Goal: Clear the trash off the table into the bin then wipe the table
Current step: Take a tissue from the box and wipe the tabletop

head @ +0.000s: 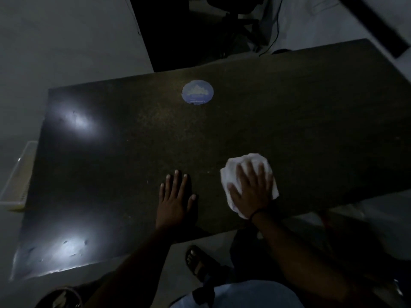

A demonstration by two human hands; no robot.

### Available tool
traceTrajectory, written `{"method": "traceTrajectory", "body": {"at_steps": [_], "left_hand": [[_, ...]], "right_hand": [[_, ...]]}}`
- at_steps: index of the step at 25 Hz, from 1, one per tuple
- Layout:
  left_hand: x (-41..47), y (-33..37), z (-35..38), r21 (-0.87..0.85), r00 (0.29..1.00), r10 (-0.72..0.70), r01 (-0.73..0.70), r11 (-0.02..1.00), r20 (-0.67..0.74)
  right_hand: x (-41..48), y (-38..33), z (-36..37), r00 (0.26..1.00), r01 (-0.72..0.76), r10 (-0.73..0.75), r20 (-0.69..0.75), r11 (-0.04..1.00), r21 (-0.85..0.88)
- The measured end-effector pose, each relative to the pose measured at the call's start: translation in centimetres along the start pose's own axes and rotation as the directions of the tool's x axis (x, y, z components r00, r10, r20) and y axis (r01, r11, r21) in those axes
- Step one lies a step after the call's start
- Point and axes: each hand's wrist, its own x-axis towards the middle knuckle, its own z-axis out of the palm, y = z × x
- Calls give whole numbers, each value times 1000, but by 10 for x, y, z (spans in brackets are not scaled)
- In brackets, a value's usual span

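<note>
A dark table [289, 103] fills the middle of the view in dim light. My right hand [251, 187] lies flat on a crumpled white cloth [229, 172] near the table's front edge, fingers spread over it and pressing it down. To its left my left hand [175, 196] rests palm down on the bare tabletop, fingers apart, holding nothing. A round blue sticker [197, 92] with a pale picture lies flat on the table farther back. At the bottom left corner, a dark round bin [60, 298] with something pale inside is partly in view.
A pale tray-like container [17, 176] stands by the table's left edge. Beyond the far edge are a dark cabinet [169, 30], an office chair base [242, 21] and a cable. My sandalled foot [200, 261] shows under the front edge. Two glare patches shine on the left side.
</note>
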Motion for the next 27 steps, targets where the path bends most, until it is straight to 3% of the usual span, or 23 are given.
{"method": "traceTrajectory", "body": {"at_steps": [1, 3, 5, 7, 8, 9, 10, 12, 13, 14, 15, 17, 19, 21, 25, 27], "left_hand": [[-1, 0, 2, 15, 1000, -9, 9, 1000, -17], [-2, 0, 4, 37, 999, -17, 18, 999, -37], [-1, 1, 2, 29, 1000, -10, 10, 1000, -3], [-2, 1, 0, 19, 1000, 3, -4, 1000, 22], [-3, 1, 0, 20, 1000, 1, -1, 1000, 17], [-3, 1, 0, 23, 1000, -2, 2, 1000, 3], [-2, 2, 2, 30, 1000, -3, 3, 1000, -15], [-1, 4, 5, 54, 999, -3, 5, 999, -46], [-2, 4, 7, 56, 999, -7, 9, 998, -45], [-1, 3, 8, 55, 999, -11, 13, 998, -41], [-1, 2, 8, 61, 999, -14, 16, 998, -40], [-1, 1, 9, 74, 999, -13, 16, 997, -52], [0, 2, 9, 84, 998, -3, 8, 996, -65], [0, 5, 13, 82, 995, -36, 44, 996, -96], [-8, 56, 19, 55, 972, -236, 235, 970, 12], [-8, 99, 26, 81, 975, -207, 201, 976, 81]], "right_hand": [[0, -3, 0, 991, -136, 137, -11, 990, 47], [-9, -17, 5, 988, -154, 155, -11, 986, 60], [-26, -23, 7, 994, 110, -110, 13, 994, 9], [-37, -5, 6, 895, 445, -443, 60, 895, -28], [-38, 11, 3, 846, 531, -527, 82, 846, -47], [-39, 28, 1, 842, 537, -529, 108, 841, -71], [-42, 42, 0, 891, 451, -439, 118, 888, -96], [-52, 57, 2, 998, 51, -49, 38, 997, -55], [-56, 55, 5, 992, -127, 128, 20, 992, -10], [-60, 48, 6, 977, -210, 210, 27, 978, 7], [-64, 40, 6, 978, -201, 201, 52, 980, 4], [-68, 37, 11, 994, 51, -48, 102, 998, -27], [-64, 58, 9, 923, 368, -359, 137, 929, -47], [-54, 89, 5, 859, 502, -490, 150, 863, -53], [-45, 130, -9, 935, 319, -317, 161, 948, 15], [-42, 146, -9, 952, 257, -262, 160, 965, 48]]}}
